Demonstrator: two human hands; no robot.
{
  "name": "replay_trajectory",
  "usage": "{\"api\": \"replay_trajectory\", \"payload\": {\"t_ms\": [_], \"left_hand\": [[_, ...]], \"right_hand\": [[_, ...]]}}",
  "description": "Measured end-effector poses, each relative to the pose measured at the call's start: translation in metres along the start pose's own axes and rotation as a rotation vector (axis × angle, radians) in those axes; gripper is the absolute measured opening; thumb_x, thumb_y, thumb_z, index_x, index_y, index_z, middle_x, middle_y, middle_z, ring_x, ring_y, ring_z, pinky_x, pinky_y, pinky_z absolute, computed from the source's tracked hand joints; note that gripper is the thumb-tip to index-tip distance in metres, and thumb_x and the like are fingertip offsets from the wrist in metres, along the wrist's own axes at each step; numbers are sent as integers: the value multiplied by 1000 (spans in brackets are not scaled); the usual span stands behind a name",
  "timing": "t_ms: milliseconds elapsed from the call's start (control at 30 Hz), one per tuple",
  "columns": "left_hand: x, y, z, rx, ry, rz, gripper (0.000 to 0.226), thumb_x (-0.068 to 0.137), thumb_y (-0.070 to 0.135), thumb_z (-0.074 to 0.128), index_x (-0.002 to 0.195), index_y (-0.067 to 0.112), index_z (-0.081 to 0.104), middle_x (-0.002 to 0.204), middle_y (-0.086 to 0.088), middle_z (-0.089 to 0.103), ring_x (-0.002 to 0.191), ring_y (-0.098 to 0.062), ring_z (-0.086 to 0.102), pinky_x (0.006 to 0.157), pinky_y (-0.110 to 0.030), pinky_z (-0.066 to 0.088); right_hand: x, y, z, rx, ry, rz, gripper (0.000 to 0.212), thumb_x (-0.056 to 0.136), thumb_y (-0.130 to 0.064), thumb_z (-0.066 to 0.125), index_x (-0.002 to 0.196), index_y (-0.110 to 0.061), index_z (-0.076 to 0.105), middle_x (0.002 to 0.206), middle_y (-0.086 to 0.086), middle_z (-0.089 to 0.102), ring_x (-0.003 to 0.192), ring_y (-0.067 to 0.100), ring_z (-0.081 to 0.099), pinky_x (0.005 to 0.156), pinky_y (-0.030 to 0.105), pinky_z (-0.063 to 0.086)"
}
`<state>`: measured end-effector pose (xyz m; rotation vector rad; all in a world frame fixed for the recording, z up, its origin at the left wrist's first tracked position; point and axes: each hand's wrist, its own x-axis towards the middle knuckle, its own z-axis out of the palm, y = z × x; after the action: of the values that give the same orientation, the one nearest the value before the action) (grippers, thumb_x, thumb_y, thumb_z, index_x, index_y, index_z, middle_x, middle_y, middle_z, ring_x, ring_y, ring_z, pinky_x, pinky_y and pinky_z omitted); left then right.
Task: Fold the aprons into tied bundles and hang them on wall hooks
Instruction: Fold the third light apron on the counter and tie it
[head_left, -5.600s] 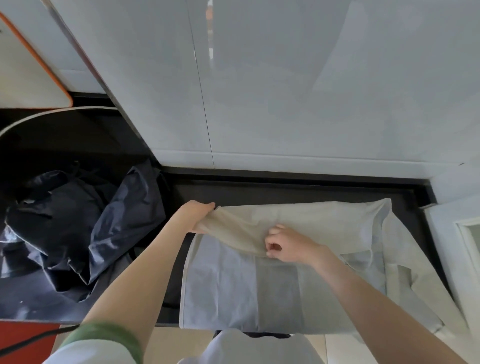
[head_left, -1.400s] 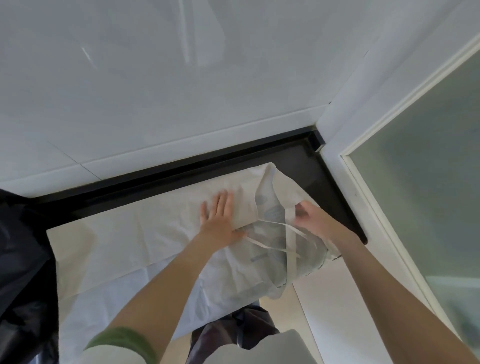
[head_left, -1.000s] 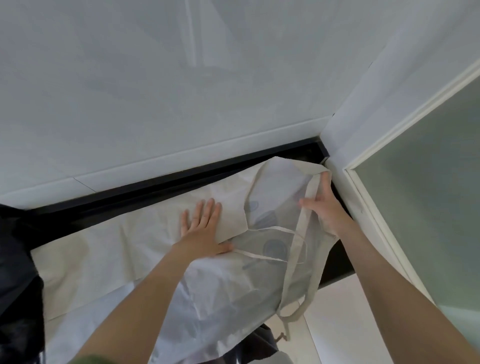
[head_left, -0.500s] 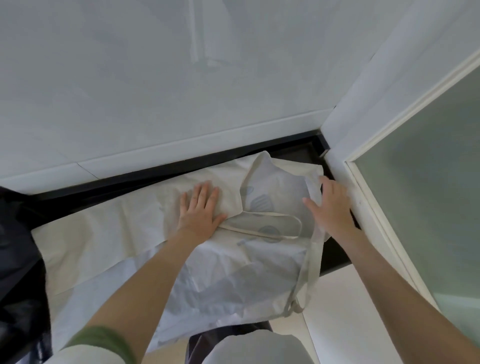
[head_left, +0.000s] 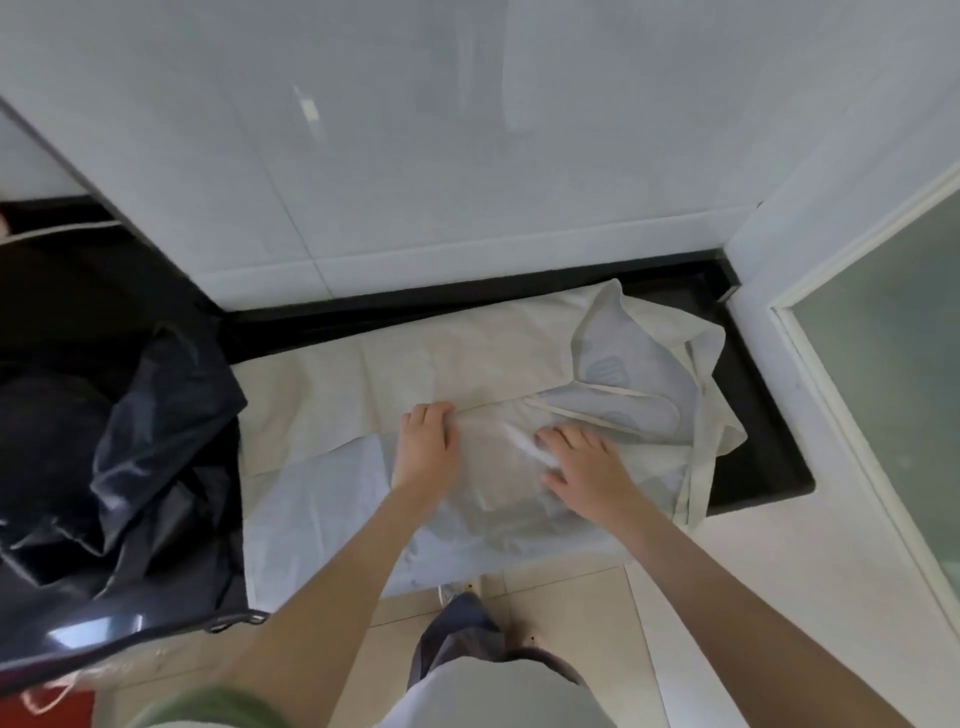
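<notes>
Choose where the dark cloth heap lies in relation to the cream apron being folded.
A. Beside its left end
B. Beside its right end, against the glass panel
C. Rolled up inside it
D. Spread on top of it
A: the dark cloth heap lies crumpled beside the left end of the cream apron, on the person's left.

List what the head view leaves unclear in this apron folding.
Head view:
- Wall hooks: none in frame.
- Left hand fingertips: curled under at the apron fold; whether they pinch is hidden.
- White streak by the right hand: motion-blurred, strap or crease unclear.
- Dark pile: cut by left edge; count of aprons unclear.
- Apron's near edge: behind the forearms.
</notes>
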<state>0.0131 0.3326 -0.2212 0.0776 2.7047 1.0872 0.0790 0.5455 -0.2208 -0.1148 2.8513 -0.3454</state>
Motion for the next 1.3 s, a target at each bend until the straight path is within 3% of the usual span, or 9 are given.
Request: {"api": "replay_trajectory", "payload": {"t_ms": [167,433,567,667,800,900,967,1133,1300], "left_hand": [[-53,-52,-46,-131,165,-272,21,99,16,43,112,13,59,102,-5,61,76,-18,54,61,-27,36],[-126,-113,-101,-65,279,-649,20,95,17,41,98,3,54,87,-10,56,77,-27,49,66,-32,35],[-154,-136,-107,-143,166,-870,17,90,14,45,90,0,54,78,-11,51,69,-26,43,61,-30,33],[-160,-155,-111,-298,-29,-969,31,92,13,50,118,-3,58,99,-14,59,93,-31,55,68,-28,41],[-166,-168,-114,-443,-284,-901,55,81,19,72,129,0,53,130,-16,56,123,-33,52,99,-44,45],[-181,-170,-118,-540,-395,-652,43,96,27,56,138,17,48,139,1,51,134,-22,43,109,-39,34],[-186,-170,-123,-717,-418,-462,27,97,22,55,123,20,61,128,3,63,123,-17,55,106,-34,38],[-168,-128,-133,-954,-212,-583,30,102,17,37,114,5,61,99,-8,73,84,-20,71,62,-28,56],[-146,-89,-149,-1164,-149,-597,25,98,17,40,109,8,61,92,-4,70,86,-21,66,68,-33,51]], "right_hand": [[-4,-17,-1,-105,46,10,46,86,-27,43,129,-12,53,125,5,52,117,29,54,93,39,41],[-20,-98,17,-57,78,-390,27,68,-15,67,88,-16,48,86,2,53,81,24,49,71,31,35],[-24,-138,25,-45,-14,-398,9,89,-13,51,97,-9,52,103,5,51,99,27,47,80,33,29],[-24,-152,28,-48,-126,-378,16,94,-15,44,107,-7,51,114,6,51,108,25,44,87,33,32],[-25,-164,29,-92,-267,-273,5,97,-17,40,95,-16,45,113,7,55,109,27,48,90,35,30],[-29,-169,34,-143,-291,-187,5,96,-24,43,97,-20,44,115,5,54,114,26,47,95,37,28],[-31,-172,34,-142,-321,-134,19,94,-31,48,107,-16,48,119,5,51,118,24,44,96,37,29],[-52,-183,21,8,-81,-236,16,96,-32,48,99,-17,48,98,-4,53,97,18,50,83,30,30],[-77,-197,7,213,49,-328,66,81,-62,46,129,-16,41,117,-9,46,108,11,40,95,24,26]]}}
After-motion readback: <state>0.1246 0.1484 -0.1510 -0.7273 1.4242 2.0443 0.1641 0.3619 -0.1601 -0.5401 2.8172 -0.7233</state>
